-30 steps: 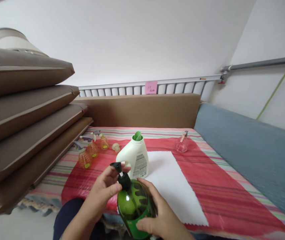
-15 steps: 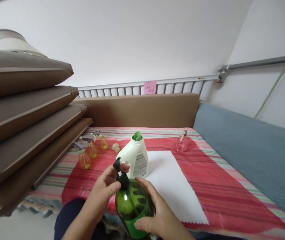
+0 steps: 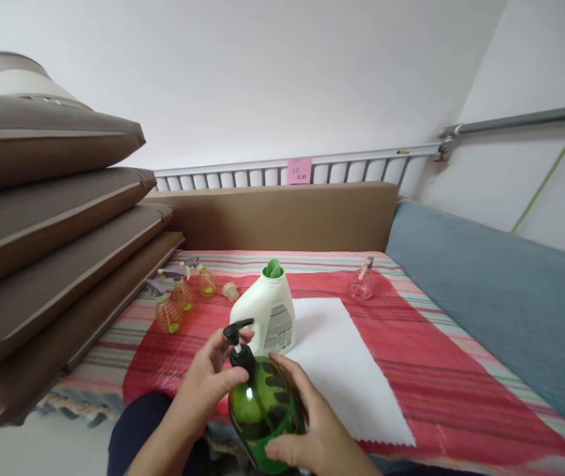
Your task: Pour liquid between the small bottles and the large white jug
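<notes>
A green see-through pump bottle [image 3: 262,403] is held tilted in front of me, its top leaning left. My right hand [image 3: 312,416] is wrapped round its body from the right. At the neck, my left hand [image 3: 210,377] grips the black pump head [image 3: 242,354] between thumb and fingers; the nozzle points right. Just behind stands a white detergent jug [image 3: 269,311], uncapped, with a green pouring spout [image 3: 273,268] in its mouth. The jug's lower left is partly hidden by my left hand and the pump.
Several amber spray bottles [image 3: 168,314] stand left, near a cream cap [image 3: 230,291]. A clear pink bottle [image 3: 361,284] is at the back right. A white sheet [image 3: 346,370] lies on the red cloth [image 3: 425,350]. Stacked brown cushions [image 3: 54,205] rise at the left.
The pump head has turned: its nozzle now points right, where it pointed towards me before. My left thumb has shifted slightly right; my right hand keeps its hold.
</notes>
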`<state>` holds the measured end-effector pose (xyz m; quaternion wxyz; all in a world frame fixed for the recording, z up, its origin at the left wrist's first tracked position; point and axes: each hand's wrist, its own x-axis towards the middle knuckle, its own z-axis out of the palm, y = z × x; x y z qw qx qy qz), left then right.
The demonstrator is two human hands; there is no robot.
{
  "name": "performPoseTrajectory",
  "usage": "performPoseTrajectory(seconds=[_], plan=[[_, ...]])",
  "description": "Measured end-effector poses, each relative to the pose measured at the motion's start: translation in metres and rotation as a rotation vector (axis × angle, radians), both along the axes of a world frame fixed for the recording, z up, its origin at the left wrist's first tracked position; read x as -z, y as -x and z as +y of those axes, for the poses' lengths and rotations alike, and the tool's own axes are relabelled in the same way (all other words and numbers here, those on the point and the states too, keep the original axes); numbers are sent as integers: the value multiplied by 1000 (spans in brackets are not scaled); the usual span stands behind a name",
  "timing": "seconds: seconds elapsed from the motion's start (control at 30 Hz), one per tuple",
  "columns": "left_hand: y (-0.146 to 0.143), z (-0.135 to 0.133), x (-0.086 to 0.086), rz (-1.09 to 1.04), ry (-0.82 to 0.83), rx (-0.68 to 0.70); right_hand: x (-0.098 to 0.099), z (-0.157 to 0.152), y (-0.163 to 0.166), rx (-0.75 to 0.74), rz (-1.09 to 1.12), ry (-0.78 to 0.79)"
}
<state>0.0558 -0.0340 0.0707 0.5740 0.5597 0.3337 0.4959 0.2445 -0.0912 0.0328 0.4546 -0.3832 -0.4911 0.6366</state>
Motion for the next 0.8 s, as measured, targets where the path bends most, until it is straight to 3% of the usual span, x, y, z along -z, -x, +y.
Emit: performPoseTrajectory(seconds=[0.2,0.37,0.57,0.7,0.8], plan=[[1,-6,-5,60,50,145,4,3,-1,-20,73,3],[-3,-8,-1,42,-37,-61,9,3,1,-14,41,-6],[0,-10,-3,28,30,123,20,7,3,-52,157,-31],[-1,-14,2,31,-34,28,24,10,5,-61,128,-29],[-1,-16,7,66,6,13,26,9,8,-45,78,-20]])
